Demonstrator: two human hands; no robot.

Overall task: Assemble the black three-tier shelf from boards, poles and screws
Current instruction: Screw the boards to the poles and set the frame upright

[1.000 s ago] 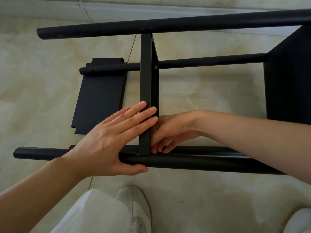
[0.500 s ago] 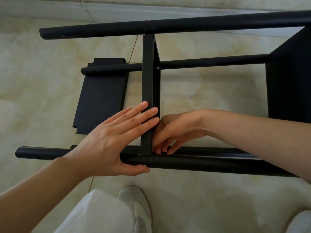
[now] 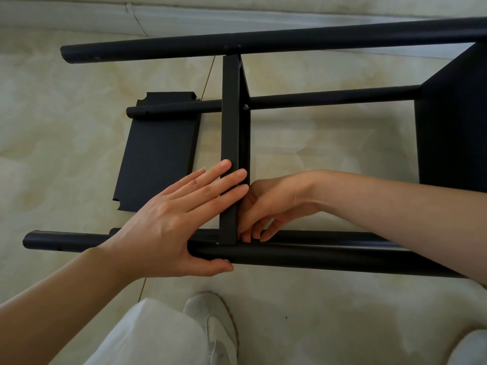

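right hand (image 3: pixel 274 204) fingers (image 3: pixel 246 234) curled at joint, pinching something hidden (likely a screw) | left hand (image 3: pixel 168 225) fingers (image 3: pixel 226 180) flat, bracing middle board (image 3: pixel 230 127) | board's long axis crosses near pole (image 3: pixel 316 255), meeting it just beside right fingertips | spare board (image 3: pixel 158 154) on floor (image 3: pixel 52 127)

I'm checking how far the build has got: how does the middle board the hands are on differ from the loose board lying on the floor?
The middle board stands on edge between the poles, with a screw showing at one pole; the loose board lies flat on the floor, fixed to nothing. The left hand rests straight fingers on the middle board while the right hand works beside it; nobody touches the loose board. Both are black.
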